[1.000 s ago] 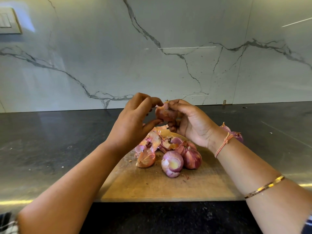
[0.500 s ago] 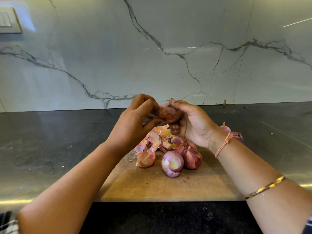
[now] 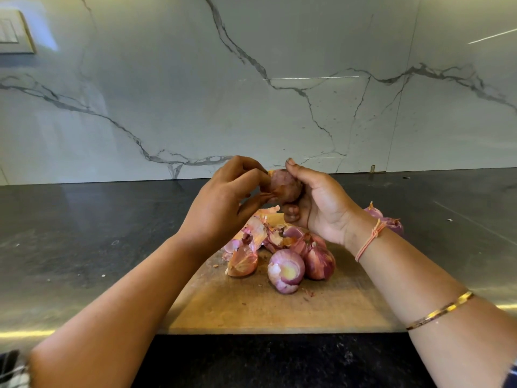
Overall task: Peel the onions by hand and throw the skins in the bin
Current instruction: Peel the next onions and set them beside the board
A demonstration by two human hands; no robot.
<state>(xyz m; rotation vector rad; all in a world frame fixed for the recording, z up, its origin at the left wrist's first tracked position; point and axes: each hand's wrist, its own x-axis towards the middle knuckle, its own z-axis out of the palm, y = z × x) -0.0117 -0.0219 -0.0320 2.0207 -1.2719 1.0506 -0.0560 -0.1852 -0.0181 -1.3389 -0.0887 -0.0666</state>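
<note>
I take the wooden board (image 3: 251, 309) as my mark. It lies on the dark tabletop (image 3: 70, 247), which runs out to both sides of it, and the veined marble wall (image 3: 279, 93) stands behind it. The board carries everything loose that I can see. Both forearms reach in over its near corners. Above its far part, the right hand (image 3: 321, 205) is curled round a brownish onion (image 3: 285, 186), thumb up over the top. The left hand (image 3: 221, 208) meets it from the left, thumb and fingers pinching a papery strip of skin (image 3: 268, 196) that hangs off the onion's side. Under the hands, on the far half of the board, sits a heap of skins (image 3: 257, 231). In front of the heap lie a half-peeled onion (image 3: 286, 271), pale at its cut end, and just right of it, touching, a purple unpeeled onion (image 3: 320, 263). More bulbs are buried in the heap and I cannot count them. Beyond the board's right side, two more onions (image 3: 391, 224) peep out behind the right wrist, and I cannot tell whether they rest on the wood. The hands and heap hide the board's far edge. A blurred switch plate (image 3: 14, 32), high to the board's left, is cut by the frame.
</note>
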